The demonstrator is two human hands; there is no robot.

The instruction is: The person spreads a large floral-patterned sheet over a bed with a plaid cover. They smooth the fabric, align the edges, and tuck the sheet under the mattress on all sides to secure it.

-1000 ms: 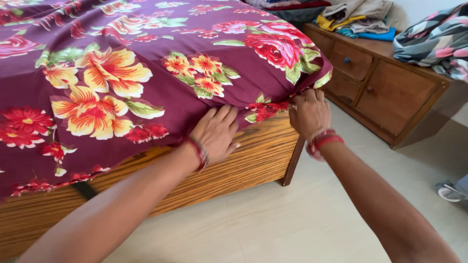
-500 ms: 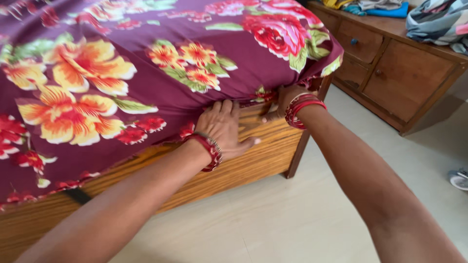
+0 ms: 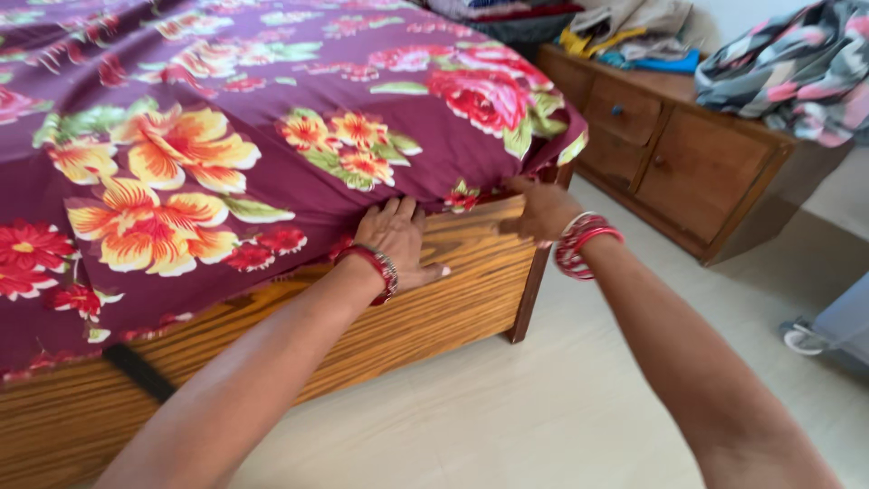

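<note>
Head view: left hand (image 3: 396,237) presses flat, fingers spread, on the bedsheet (image 3: 272,136) edge; right hand (image 3: 543,210) pinches its corner. Uneven pulling could drag the sheet loose.

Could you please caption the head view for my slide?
Both hands, left hand and right hand, press a maroon floral bedsheet at a wooden bed frame corner.

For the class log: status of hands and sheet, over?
Left hand flat on sheet edge. Right hand at bed corner, fingers hidden. Frame below; nothing in the way.
</note>
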